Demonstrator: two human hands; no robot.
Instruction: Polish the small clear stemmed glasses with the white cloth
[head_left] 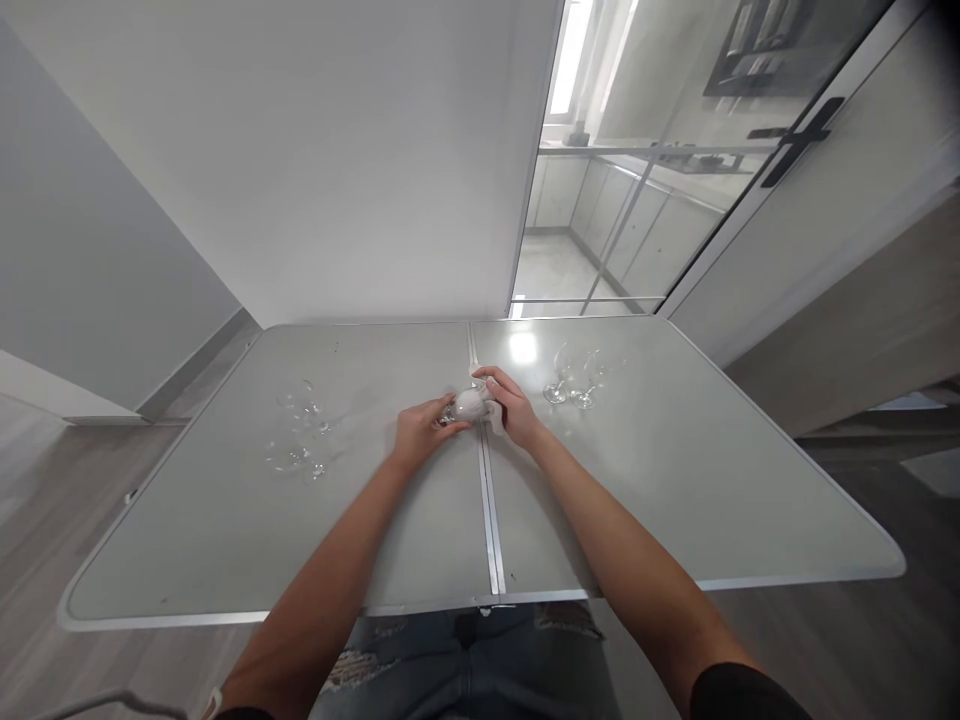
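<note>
Clearly the thing in hand is a wine glass (466, 405), lying on its side just above the table (675, 480) at the centre seam. Left of the grip stand a few more glasses (300, 440), well apart from it. The left hand (420, 432) has its fingers closed around the stem end. The right hand (514, 405) wraps the bowl, seemingly through a white cloth (495, 420), though the view is too small to be sure. To the right of that grip, two upright glasses (574, 380) stand near it.

Such a glass is light, stiff and thin-walled, so likely fragile, and slippery on bare glass. The stem looks the weakest part; cradling the bowl and steadying the base seems safer than twisting hard.
</note>
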